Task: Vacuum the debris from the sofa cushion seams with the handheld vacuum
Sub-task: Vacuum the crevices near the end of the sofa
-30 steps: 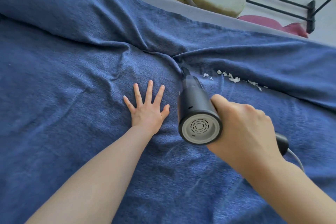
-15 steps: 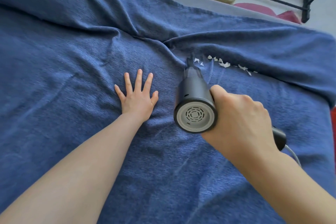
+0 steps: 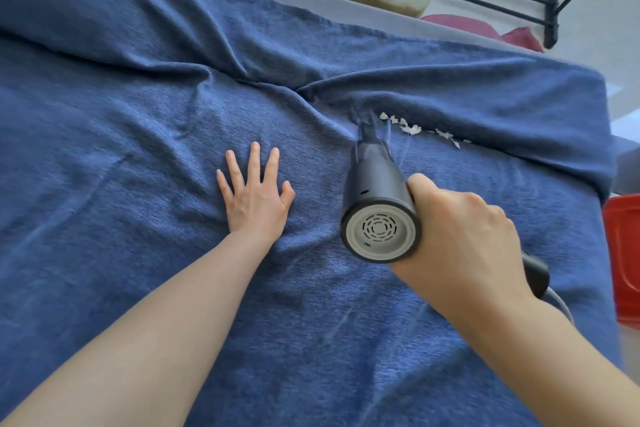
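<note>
Suction is mid-seam: right hand (image 3: 464,239) grips the handheld vacuum (image 3: 377,198) at centre frame, left hand (image 3: 254,194) presses the sofa cushion (image 3: 138,149) with fingers spread, and the nozzle likely needs easing rightward onto the debris (image 3: 415,130).

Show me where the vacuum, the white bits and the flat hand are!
handheld vacuum (image 3: 375,180): head view, on its dark body.
white debris (image 3: 410,129): head view, on a scrap in the seam.
left hand (image 3: 254,196): head view, on its back.
</note>
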